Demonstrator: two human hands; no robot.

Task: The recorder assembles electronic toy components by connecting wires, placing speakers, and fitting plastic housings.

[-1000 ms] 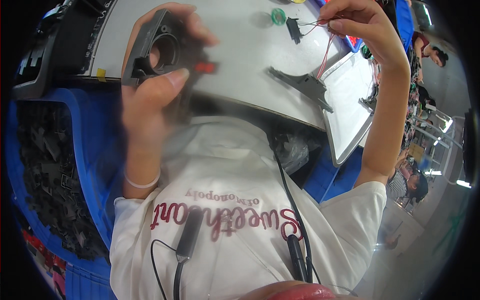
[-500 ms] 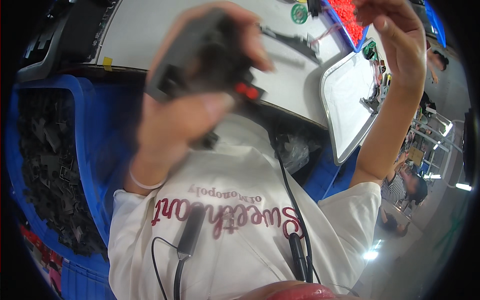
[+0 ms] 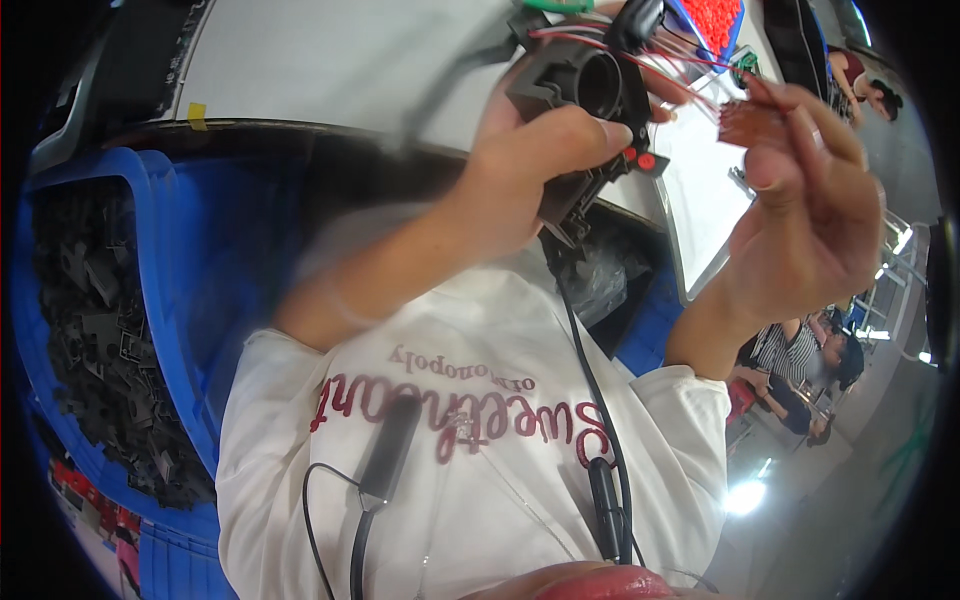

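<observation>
My left hand (image 3: 540,165) is wrapped round a dark grey plastic housing (image 3: 545,92) with a round opening and two small red spots at one edge. Its thumb presses on the housing's near side. My right hand (image 3: 815,215) pinches a small brownish board (image 3: 750,123) between thumb and fingers, to the right of the housing. Thin red and white wires (image 3: 575,38) stretch across the top of the housing toward that board. A black cylindrical part (image 3: 636,24) and a green part (image 3: 558,5) sit by the wires at the housing's far side.
On the left stands a deep blue bin (image 3: 155,265) holding many dark plastic pieces. A white table (image 3: 300,65) bears a strip of yellow tape (image 3: 197,116). A light tray (image 3: 693,205) and a blue container (image 3: 738,38) of red pieces lie right. Other people are at far right.
My left hand has moved right and turned the housing so its round opening shows. My right hand has come down and nearer, now holding the brownish board; wires now cross the housing.
</observation>
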